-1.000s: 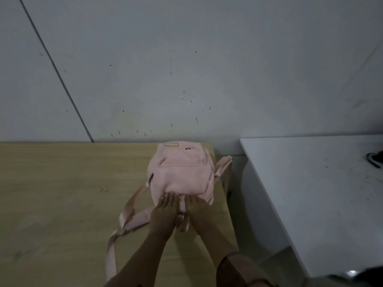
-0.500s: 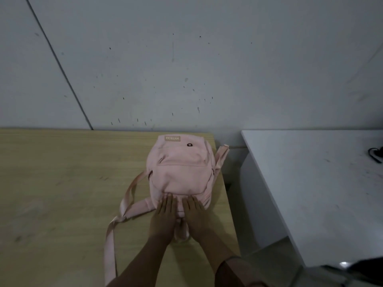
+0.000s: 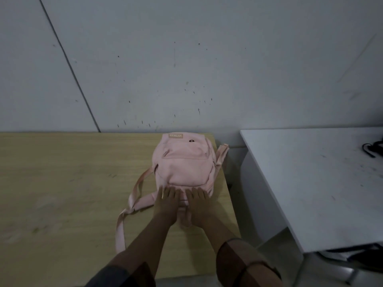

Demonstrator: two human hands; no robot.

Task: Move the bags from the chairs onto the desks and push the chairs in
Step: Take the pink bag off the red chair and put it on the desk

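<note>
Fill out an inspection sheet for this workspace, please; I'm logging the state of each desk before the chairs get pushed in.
Surface: wooden desk, faint marks, against the wall; white desk to its right, scuffed, across a gap.
Job's things: pink backpack lies flat near the wooden desk's right edge, label end toward the wall; straps trail to the left. No chair clearly in view.
Clutter: dark object at the white desk's far right edge, cut off by the frame.
Grippers: left hand and right hand rest side by side, fingers straight, on the backpack's near end.
Cables: nothing seen.
Surroundings: grey wall with small dark specks.
</note>
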